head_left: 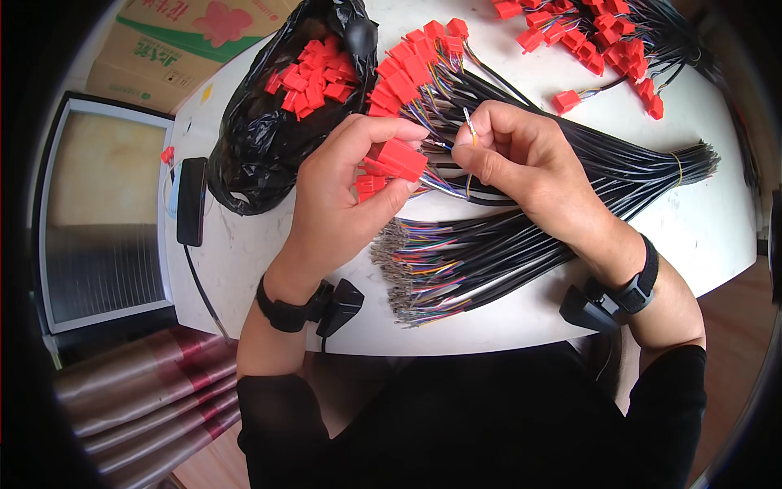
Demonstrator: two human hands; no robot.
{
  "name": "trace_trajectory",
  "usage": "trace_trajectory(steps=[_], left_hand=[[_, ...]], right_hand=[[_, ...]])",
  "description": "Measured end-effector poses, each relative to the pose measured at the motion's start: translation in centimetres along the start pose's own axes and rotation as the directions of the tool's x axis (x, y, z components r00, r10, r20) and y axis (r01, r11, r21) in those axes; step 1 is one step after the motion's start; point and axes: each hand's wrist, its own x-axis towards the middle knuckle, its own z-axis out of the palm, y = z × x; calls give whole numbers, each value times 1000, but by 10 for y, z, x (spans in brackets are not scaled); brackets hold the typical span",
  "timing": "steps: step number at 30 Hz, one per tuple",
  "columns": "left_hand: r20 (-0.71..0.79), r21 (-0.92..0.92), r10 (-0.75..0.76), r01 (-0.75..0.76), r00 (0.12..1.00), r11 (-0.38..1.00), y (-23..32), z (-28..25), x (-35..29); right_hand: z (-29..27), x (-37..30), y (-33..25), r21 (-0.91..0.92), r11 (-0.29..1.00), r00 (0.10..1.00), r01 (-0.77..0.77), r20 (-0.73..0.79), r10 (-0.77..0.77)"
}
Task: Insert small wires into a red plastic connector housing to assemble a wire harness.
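Between the thumb and fingers of my left hand (pixel 330 191) is a red connector housing (pixel 397 160), with thin coloured wires at its right side. My right hand (pixel 521 159) pinches a thin yellow wire (pixel 473 140), its metal terminal pointing up, just right of the housing. Under both hands lies a bundle of black cables (pixel 538 191); several at the far end carry red housings (pixel 407 69). Nearer to me, a fan of cable ends shows bare coloured wires with metal terminals (pixel 399 277).
A black plastic bag (pixel 252 151) with loose red housings (pixel 314 77) stands at the far left. Beside it lies a phone (pixel 191 201) with a cable. Another housing-tipped cable bundle (pixel 676 45) is at the far right. A cardboard box (pixel 163 61) stands beyond the white table (pixel 692 236).
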Motion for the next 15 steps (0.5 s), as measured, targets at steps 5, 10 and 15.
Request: trace_trajectory(steps=[5,10,15], left_hand=[[74,-189,-222,232,972,954,13,3,1],[124,-413,-230,261,965,873,6,-4,1],[158,-558,-289,327,944,763,-6,-5,2]], right_hand=[[-2,1,4,-49,999,1000,-20,-5,20],[-1,0,1,-51,998,999,-28,-17,27],[-6,1,-5,-32,998,999,53,13,-52]])
